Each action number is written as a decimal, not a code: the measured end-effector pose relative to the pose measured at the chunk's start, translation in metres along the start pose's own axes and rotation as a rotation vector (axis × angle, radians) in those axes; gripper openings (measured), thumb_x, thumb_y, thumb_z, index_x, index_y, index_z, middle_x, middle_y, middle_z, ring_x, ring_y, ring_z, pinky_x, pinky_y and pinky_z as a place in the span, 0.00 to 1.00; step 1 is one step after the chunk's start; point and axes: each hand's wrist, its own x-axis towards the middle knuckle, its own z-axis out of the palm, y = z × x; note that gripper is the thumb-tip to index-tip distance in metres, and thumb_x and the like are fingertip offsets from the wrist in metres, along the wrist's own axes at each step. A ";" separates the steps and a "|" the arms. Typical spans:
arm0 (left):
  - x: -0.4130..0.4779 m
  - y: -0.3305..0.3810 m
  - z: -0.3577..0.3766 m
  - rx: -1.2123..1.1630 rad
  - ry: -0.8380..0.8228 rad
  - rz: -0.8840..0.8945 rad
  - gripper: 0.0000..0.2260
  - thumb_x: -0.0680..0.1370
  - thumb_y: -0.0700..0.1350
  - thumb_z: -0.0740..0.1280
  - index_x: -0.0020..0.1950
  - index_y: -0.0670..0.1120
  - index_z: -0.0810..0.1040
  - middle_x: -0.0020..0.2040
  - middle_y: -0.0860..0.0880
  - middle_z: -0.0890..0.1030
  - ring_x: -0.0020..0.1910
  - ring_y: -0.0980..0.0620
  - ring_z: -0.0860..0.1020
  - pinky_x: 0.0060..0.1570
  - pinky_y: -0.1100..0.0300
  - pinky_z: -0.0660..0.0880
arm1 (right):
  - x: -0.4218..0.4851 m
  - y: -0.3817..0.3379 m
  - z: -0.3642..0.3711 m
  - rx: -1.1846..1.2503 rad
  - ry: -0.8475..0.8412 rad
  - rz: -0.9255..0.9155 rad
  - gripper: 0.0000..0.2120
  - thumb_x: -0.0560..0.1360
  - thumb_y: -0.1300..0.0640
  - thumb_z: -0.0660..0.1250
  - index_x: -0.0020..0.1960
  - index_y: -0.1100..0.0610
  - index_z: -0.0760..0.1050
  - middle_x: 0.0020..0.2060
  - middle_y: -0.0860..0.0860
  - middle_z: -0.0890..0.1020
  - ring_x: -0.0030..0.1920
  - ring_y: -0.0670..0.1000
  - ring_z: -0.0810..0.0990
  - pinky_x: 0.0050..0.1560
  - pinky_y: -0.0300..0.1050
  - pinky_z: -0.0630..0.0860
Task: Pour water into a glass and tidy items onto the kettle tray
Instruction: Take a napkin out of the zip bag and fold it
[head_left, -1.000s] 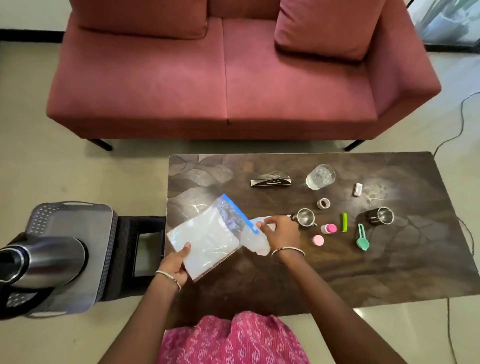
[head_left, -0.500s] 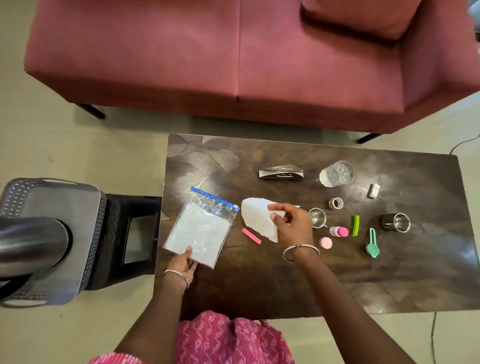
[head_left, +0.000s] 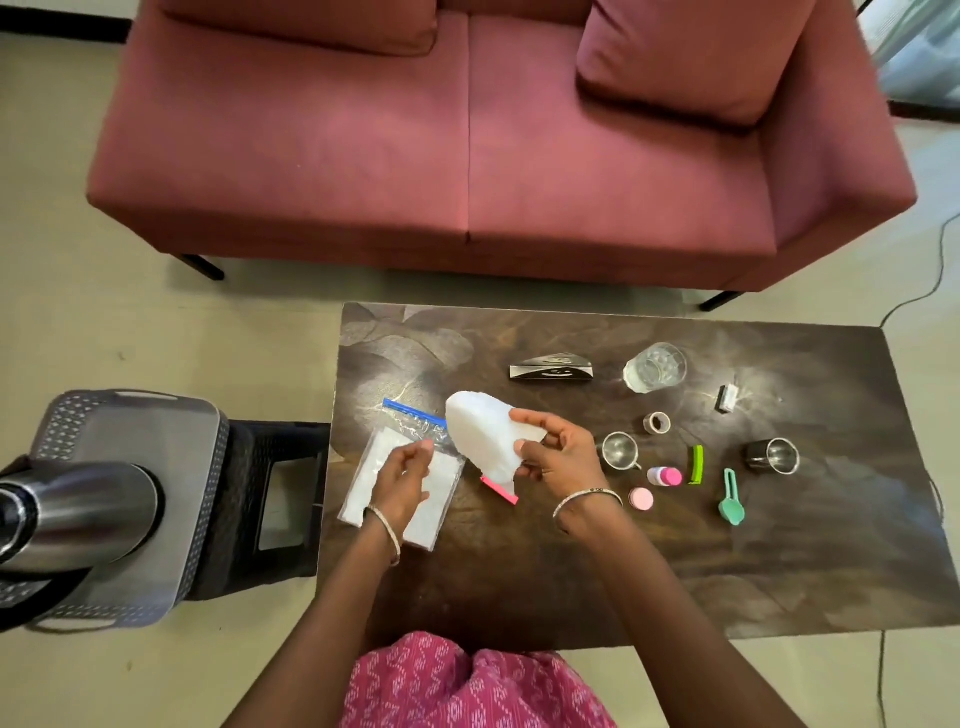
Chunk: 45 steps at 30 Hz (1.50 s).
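A red sofa stands behind the dark desk, and off the desk's left end a grey tray sits on a black stool, carrying the steel kettle. None of the loose items is on the tray yet. On the near left part of the desk lies a clear zip bag with a blue seal. The left hand is over it with its fingers curled, and I cannot tell whether it pinches the plastic or only rests there. The right hand grips the lower end of a soft white pouch and holds it up just beside the bag's mouth. A pink strip shows at the pouch's bottom edge, whether attached or loose I cannot tell. The glass stands at the far side and looks to have water in it, so the pouring seems done and the tidying is the step in hand. Near it are a metal holder, two steel cups, a roll of tape, a pink bottle, its pink cap, a green clip and a teal scoop. The next move likely calls for the left hand to hold the bag's mouth open while the right feeds the limp pouch in, then for carrying things left to the tray without knocking the kettle.
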 end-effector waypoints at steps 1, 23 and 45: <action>0.001 0.009 0.000 -0.019 -0.053 -0.049 0.18 0.77 0.59 0.63 0.61 0.50 0.74 0.58 0.50 0.77 0.59 0.49 0.75 0.54 0.52 0.75 | -0.005 -0.004 -0.002 0.020 -0.026 0.004 0.18 0.72 0.74 0.66 0.57 0.59 0.81 0.49 0.60 0.83 0.35 0.49 0.81 0.32 0.39 0.79; -0.114 0.060 0.072 -0.234 -0.244 0.175 0.07 0.74 0.38 0.70 0.51 0.43 0.78 0.44 0.45 0.82 0.37 0.51 0.80 0.37 0.60 0.79 | -0.075 -0.073 -0.139 0.063 -0.127 -0.458 0.13 0.75 0.67 0.70 0.59 0.62 0.81 0.53 0.51 0.85 0.52 0.46 0.83 0.50 0.37 0.80; -0.177 0.112 0.143 -0.197 -0.075 0.756 0.07 0.72 0.34 0.70 0.50 0.38 0.81 0.40 0.44 0.85 0.38 0.51 0.83 0.39 0.60 0.81 | -0.074 -0.157 -0.241 0.079 -0.253 -0.726 0.24 0.71 0.71 0.72 0.65 0.59 0.75 0.45 0.61 0.85 0.45 0.50 0.83 0.48 0.43 0.82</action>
